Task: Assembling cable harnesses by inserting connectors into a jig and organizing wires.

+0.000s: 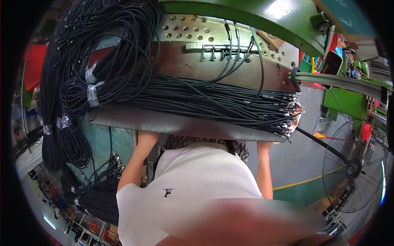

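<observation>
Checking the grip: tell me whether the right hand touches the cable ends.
Touching. The head view shows the right hand against the cable ends at the shelf edge, no gap.

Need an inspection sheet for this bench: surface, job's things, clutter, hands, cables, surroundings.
Surface: grey metal shelf on a green machine.
Job's things: bundle of black cables lying along the shelf, plug ends at the right.
Clutter: nothing seen.
Hands: left hand hidden under the shelf; right hand at the plug ends, grip unclear.
Cables: taped black coils hanging at left; thin wires looped over the perforated panel.
Surroundings: floor fan, grey floor with a yellow line.
</observation>
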